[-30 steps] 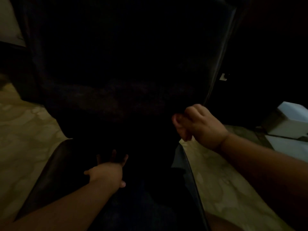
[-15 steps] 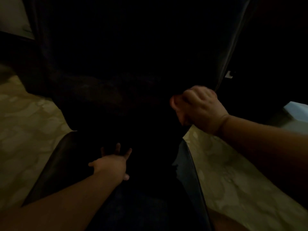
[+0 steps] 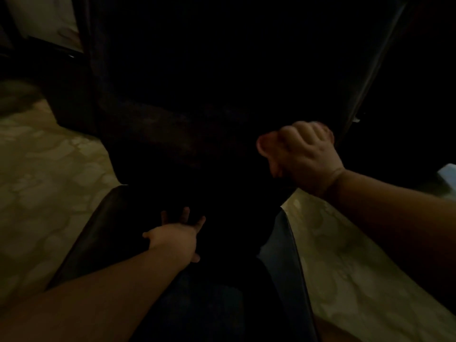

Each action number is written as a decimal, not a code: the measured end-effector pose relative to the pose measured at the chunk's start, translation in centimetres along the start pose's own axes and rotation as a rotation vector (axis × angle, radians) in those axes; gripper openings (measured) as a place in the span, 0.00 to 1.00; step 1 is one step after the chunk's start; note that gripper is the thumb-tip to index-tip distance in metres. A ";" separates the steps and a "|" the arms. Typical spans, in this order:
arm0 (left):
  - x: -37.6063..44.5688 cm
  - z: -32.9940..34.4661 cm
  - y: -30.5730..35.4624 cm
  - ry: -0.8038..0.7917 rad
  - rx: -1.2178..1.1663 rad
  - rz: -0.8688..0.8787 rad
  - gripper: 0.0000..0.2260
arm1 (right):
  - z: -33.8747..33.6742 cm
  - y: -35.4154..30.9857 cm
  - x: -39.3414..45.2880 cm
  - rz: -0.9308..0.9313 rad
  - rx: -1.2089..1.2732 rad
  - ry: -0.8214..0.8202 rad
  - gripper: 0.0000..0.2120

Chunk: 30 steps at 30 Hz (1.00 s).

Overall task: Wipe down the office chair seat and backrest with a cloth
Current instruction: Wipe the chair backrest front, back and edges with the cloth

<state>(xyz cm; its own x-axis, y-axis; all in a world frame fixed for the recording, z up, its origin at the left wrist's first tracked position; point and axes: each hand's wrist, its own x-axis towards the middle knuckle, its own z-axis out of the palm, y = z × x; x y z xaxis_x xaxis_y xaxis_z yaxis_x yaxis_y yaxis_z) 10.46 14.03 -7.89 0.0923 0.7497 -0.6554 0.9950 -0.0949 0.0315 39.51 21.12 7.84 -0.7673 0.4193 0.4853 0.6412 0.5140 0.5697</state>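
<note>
The scene is very dim. A black office chair fills the middle, its backrest [image 3: 222, 58] above and its seat [image 3: 98, 230] below. My left hand [image 3: 176, 236] lies flat on the seat near the backrest's base, fingers straight and spread. My right hand [image 3: 303, 154] is curled into a fist against the backrest's lower right edge. It grips a dark cloth [image 3: 160, 129], whose fuzzy brownish fabric stretches left across the backrest. The cloth's outline is hard to make out in the dark.
Pale patterned floor [image 3: 37, 169] shows on both sides of the chair. A white box [image 3: 447, 172] sits at the right edge. Dark furniture [image 3: 37, 53] stands at the upper left.
My right hand has moved up and to the right along the backrest with the cloth. My left hand has stayed on the seat.
</note>
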 end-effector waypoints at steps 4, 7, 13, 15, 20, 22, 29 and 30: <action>0.0 0.5 -0.6 0.051 -0.007 0.059 0.50 | -1.8 1.5 -0.1 -0.446 0.010 -0.222 0.21; -0.3 0.2 -2.8 0.116 0.023 0.185 0.46 | -3.0 2.7 3.0 -0.456 -0.126 -0.192 0.12; 1.3 -1.3 -8.1 0.150 0.102 0.112 0.46 | -2.8 1.2 5.7 0.558 0.145 0.210 0.05; 1.6 -1.5 -9.5 0.160 0.186 0.060 0.52 | -0.9 -1.1 3.7 0.410 0.122 0.146 0.13; 2.9 -1.0 -10.4 0.101 0.104 -0.004 0.62 | 1.5 -2.7 1.2 0.071 0.078 0.019 0.23; 6.2 0.9 -11.7 0.115 0.025 -0.017 0.66 | 2.4 -3.4 -0.4 -0.021 0.081 -0.067 0.24; -0.3 -1.6 -8.6 0.056 -0.135 -0.104 0.54 | 5.3 -8.4 -2.8 0.045 0.068 -0.151 0.20; -0.3 -1.6 -8.4 0.054 -0.150 -0.099 0.54 | 6.1 -9.2 -3.4 0.144 0.087 -0.208 0.21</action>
<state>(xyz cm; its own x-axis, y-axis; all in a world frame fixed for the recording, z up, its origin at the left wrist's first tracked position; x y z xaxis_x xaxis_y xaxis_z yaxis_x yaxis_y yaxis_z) 2.08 15.61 -6.73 -0.0085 0.7846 -0.6199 0.9935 0.0772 0.0840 36.14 19.47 -3.10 -0.6596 0.6332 0.4050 0.7476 0.4966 0.4411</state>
